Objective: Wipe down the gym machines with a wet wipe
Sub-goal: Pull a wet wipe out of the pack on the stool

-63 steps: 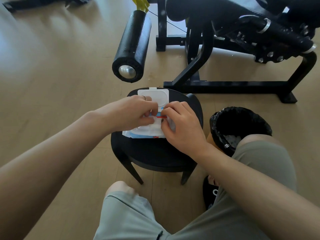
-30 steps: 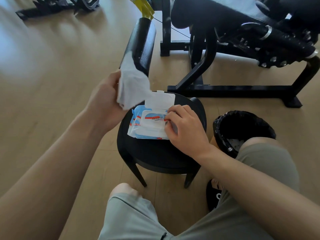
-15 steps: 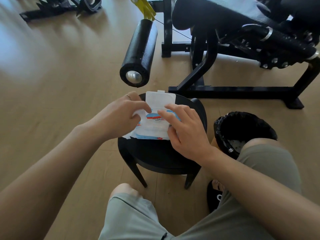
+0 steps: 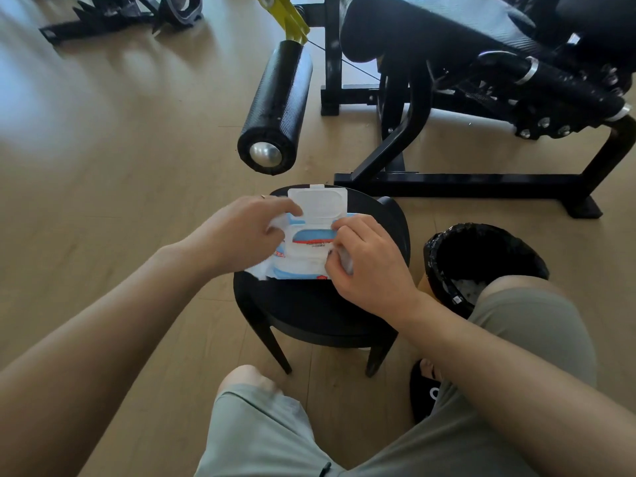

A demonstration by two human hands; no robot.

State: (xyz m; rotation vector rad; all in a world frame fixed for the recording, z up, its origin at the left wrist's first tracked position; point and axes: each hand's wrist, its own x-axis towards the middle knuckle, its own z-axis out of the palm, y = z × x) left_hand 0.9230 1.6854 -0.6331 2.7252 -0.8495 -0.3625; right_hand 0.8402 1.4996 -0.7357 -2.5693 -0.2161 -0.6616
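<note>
Left hand [image 4: 241, 232] has fingers curled on a white wet wipe [image 4: 277, 222] at the left edge of the wipe pack [image 4: 303, 259]; right hand [image 4: 368, 259] pinches the pack's right end, pinning it to the black stool [image 4: 392, 215], lid [image 4: 317, 201] flipped open beyond both grips. Judgement: keep the right hand's hold firm, draw the wipe clear, then shut the lid. Open floor lies left of the left grip; the foam roller [image 4: 275, 108] and machine frame [image 4: 464, 184] sit beyond, lined bin [image 4: 481, 249] just right of the right grip.
</note>
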